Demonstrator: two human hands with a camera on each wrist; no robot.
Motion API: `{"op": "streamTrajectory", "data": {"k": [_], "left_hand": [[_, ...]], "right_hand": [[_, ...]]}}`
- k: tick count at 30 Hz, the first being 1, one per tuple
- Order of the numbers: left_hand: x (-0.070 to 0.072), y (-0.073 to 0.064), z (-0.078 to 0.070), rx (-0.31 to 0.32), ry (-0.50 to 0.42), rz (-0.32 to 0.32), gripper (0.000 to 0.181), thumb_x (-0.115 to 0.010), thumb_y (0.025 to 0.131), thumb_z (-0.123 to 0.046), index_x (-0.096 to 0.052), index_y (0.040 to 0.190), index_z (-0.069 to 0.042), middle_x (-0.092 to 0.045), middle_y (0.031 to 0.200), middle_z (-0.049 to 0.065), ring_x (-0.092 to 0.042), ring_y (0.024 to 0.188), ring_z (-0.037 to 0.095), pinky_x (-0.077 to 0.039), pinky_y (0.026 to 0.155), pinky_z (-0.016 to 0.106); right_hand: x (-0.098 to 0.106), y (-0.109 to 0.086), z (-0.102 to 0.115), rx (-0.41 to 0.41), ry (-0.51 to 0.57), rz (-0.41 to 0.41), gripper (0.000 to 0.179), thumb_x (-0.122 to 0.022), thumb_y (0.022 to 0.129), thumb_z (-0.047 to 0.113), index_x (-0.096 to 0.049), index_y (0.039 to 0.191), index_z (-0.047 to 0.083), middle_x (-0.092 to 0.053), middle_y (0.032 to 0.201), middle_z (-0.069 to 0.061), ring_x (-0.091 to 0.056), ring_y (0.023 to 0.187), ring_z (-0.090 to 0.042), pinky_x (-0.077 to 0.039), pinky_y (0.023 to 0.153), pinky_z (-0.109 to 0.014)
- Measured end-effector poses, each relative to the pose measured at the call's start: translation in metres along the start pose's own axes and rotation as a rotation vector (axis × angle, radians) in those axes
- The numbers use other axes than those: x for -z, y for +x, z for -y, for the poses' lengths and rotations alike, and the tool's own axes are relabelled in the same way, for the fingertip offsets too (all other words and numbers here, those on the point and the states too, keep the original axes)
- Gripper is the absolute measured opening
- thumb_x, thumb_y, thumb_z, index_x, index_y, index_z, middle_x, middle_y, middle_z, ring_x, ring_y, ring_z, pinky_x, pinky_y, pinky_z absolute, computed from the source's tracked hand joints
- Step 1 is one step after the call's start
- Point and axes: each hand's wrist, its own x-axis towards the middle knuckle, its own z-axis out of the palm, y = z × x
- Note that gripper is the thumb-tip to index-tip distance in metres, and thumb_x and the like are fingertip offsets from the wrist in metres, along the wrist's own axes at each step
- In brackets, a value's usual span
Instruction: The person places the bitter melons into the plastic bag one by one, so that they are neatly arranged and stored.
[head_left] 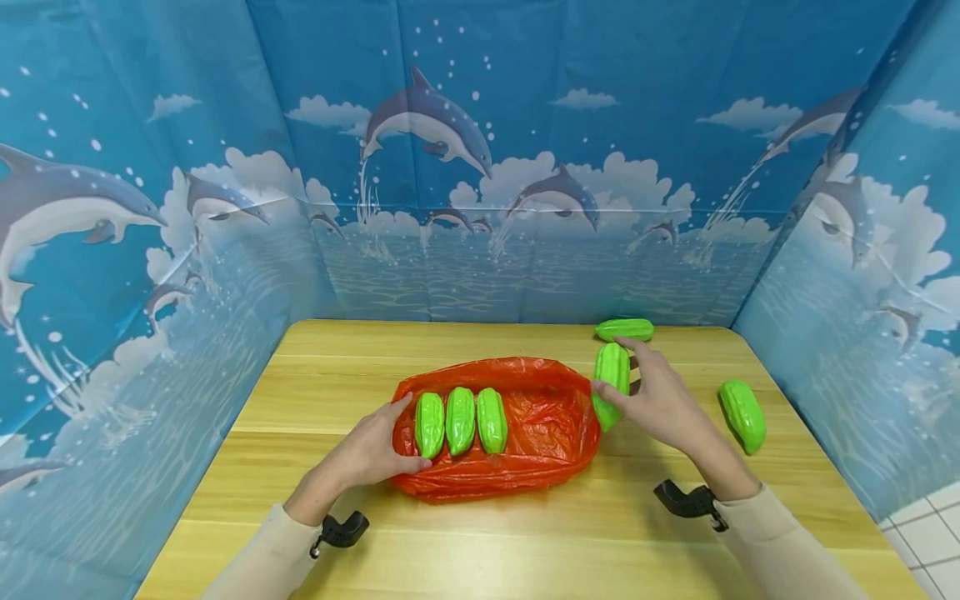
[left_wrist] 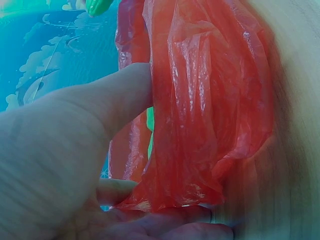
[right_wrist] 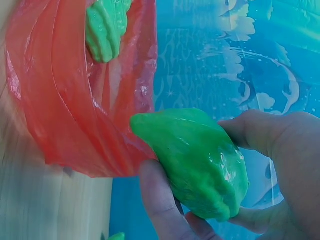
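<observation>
A green ridged fruit (head_left: 612, 371) is held by the right hand (head_left: 663, 400) at the right end of the red plastic bag (head_left: 547, 417); thumb and fingers are clamped on its sides, and in the right wrist view its narrow tip is directed toward the bag. Whether the fruit is in contact with the bag rim cannot be told. The bag is set on the wooden bench (head_left: 465, 554) with its mouth spread wide and facing up. Its left end is gripped by the left hand (head_left: 375, 442): the thumb is hooked over the near rim, and the bag film is held between it and the fingers. Three similar fruits (head_left: 460, 421) are contained in the left half of the bag, laid side by side and lengthwise from near to far. A far fruit (head_left: 626, 330) is placed crosswise at the back edge of the bench, and a right fruit (head_left: 743, 417) is placed near the right edge, slightly tilted. A black device (head_left: 345, 530) is worn at each wrist, below cream sleeves (head_left: 266, 550). The bench is enclosed by a blue dolphin-print curtain (head_left: 480, 267).
</observation>
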Motion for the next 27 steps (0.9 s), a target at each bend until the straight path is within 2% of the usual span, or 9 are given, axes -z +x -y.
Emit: {"op": "streamTrajectory", "data": {"k": [9,17,22,27], "left_hand": [[0.000,0.000,0.000,-0.002,-0.002,-0.004,0.121,-0.102,0.087,-0.041,-0.038,0.180,0.002,-0.052,0.177,0.033,-0.052,0.163,0.056,-0.046,0.135,0.071],[0.000,0.000,-0.001,-0.003,-0.001,-0.004,0.121,-0.102,0.087,-0.041,-0.037,0.180,0.002,-0.052,0.177,0.032,-0.051,0.164,0.056,-0.046,0.135,0.071],[0.000,0.001,-0.001,-0.007,0.003,-0.002,0.121,-0.102,0.088,-0.041,-0.037,0.180,0.002,-0.052,0.177,0.032,-0.052,0.164,0.056,-0.046,0.135,0.071],[0.000,0.001,-0.001,-0.001,0.002,-0.001,0.120,-0.102,0.088,-0.041,-0.037,0.180,0.002,-0.051,0.178,0.032,-0.051,0.164,0.056,-0.046,0.135,0.071]], "right_hand": [[-0.005,-0.001,0.008,0.013,0.006,-0.001,0.096,-0.079,0.112,0.048,-0.030,0.183,0.007,-0.046,0.168,-0.038,-0.070,0.123,-0.047,-0.067,0.084,-0.051],[-0.010,0.000,0.016,0.024,0.018,0.013,0.098,-0.081,0.111,0.047,-0.029,0.183,0.006,-0.044,0.171,-0.038,-0.071,0.120,-0.044,-0.068,0.081,-0.048],[-0.014,0.003,0.018,0.033,0.007,0.018,0.096,-0.080,0.111,0.045,-0.031,0.183,0.006,-0.044,0.173,-0.036,-0.071,0.120,-0.043,-0.067,0.084,-0.048],[-0.018,0.005,0.020,0.047,0.013,0.026,0.096,-0.080,0.111,0.044,-0.031,0.182,0.005,-0.053,0.161,-0.035,-0.073,0.117,-0.039,-0.067,0.082,-0.044]]}}
